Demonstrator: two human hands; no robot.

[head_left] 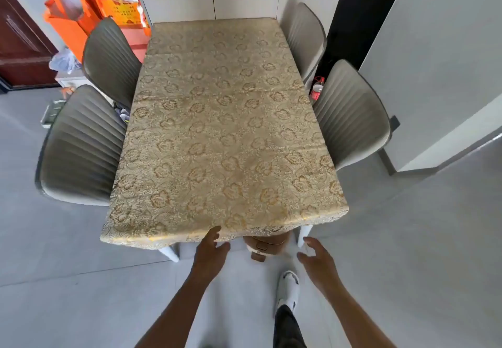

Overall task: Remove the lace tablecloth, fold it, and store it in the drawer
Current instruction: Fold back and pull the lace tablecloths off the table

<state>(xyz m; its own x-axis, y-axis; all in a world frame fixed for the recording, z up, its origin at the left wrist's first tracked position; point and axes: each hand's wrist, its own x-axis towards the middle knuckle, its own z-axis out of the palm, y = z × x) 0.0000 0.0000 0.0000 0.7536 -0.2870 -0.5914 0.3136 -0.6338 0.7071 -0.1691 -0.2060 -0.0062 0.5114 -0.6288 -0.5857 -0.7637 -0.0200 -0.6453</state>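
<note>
A gold floral lace tablecloth lies flat over the whole dining table, its hem hanging over the near edge. My left hand reaches up to that near hem, fingers spread, fingertips at the cloth's edge and holding nothing. My right hand hovers open below and to the right of the table's near right corner, apart from the cloth. No drawer can be made out for certain.
Grey ribbed chairs flank the table, two on the left and two on the right. A white cabinet with bottles stands behind. Orange bags sit back left. A brown stool stands under the near edge.
</note>
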